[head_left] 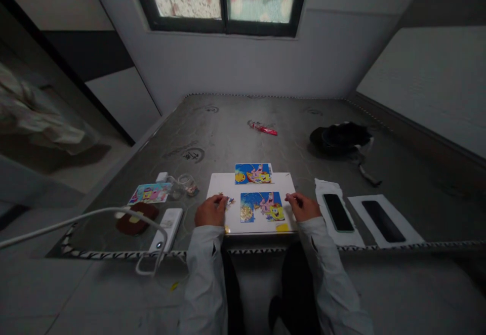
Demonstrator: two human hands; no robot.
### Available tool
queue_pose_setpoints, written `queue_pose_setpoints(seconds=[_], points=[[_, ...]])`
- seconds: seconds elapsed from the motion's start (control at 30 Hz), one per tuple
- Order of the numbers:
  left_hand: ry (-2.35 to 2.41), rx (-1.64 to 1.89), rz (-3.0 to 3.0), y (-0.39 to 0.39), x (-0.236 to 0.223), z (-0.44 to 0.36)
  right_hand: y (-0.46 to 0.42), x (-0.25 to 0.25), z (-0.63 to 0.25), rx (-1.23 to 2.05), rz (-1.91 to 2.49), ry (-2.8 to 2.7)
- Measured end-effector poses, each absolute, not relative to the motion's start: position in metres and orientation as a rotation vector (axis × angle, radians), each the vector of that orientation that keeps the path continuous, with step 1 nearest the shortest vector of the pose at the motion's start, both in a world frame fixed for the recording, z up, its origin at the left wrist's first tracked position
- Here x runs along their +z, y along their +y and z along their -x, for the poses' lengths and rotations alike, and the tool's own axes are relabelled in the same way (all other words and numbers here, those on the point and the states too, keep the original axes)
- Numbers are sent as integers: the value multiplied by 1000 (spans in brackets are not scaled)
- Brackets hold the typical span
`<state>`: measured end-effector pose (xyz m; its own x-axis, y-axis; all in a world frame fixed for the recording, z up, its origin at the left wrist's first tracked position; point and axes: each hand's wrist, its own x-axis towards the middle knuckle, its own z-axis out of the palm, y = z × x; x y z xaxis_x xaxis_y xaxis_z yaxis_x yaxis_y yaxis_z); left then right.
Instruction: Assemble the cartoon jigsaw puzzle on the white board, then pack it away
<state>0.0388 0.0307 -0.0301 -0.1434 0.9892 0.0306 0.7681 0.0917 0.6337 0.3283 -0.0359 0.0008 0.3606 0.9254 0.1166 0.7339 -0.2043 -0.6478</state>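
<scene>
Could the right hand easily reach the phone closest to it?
Probably yes: the right hand sits by the board's edge, and the phone lies just past it, nothing standing between them.

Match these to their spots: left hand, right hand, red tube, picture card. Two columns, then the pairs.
1 left hand
2 right hand
3 red tube
4 picture card

A at the far edge of the white board
B out on the mattress, beyond the board
C beside the loose puzzle pieces
D at the right side of the part-built jigsaw

Pairs: 1-C, 2-D, 3-B, 4-A
</scene>
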Motion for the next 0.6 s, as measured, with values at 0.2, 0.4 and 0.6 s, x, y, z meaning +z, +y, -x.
queue_pose_setpoints(seconds=[0.2,0.4,0.6], points=[[1889,673,-1823,27,-28,-42,-90,-19,-321,293,2041,-1271],[1888,658,-1883,21,-26,-46,-134,-59,-308,275,2086,-1115],[1965,488,-1894,22,-27,-56,-134,-56,-303,217,2103,-1103]])
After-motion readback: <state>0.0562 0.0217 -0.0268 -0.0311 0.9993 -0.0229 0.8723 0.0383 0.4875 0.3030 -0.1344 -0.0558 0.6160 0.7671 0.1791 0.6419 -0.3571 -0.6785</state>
